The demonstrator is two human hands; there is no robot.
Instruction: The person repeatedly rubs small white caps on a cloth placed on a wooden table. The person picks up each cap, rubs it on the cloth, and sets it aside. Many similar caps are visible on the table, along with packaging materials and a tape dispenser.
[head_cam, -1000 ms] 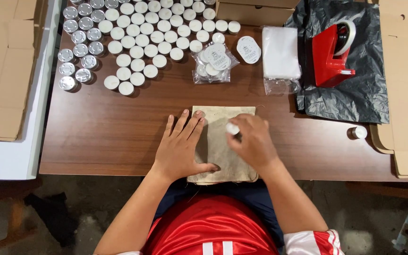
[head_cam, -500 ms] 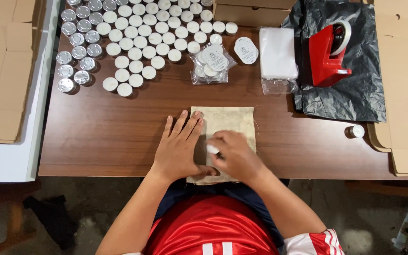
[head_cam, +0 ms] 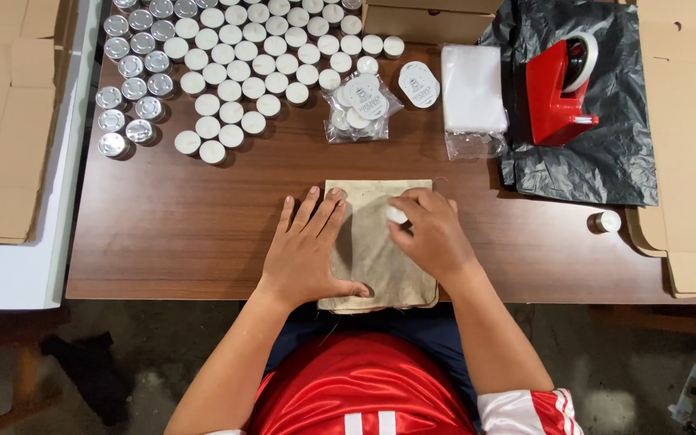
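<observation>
beige cloth pouch (head_cam: 374, 250): lies flat at the near edge of the brown wooden table (head_cam: 187, 234), its bottom edge overhanging slightly. left hand (head_cam: 309, 251): flat, fingers spread, pressing the pouch's left half, clasping nothing. right hand (head_cam: 432, 234): on the pouch's right half, fingertips pinching a small white tealight candle (head_cam: 397, 214). rows of white and silver tealights (head_cam: 227, 72): far left of table. clear bag of tealights (head_cam: 360, 109), stack of white bags (head_cam: 472, 89), red tape dispenser (head_cam: 559, 93) on black plastic sheet (head_cam: 606, 153): far right. lone tealight (head_cam: 607, 221): right edge.
</observation>
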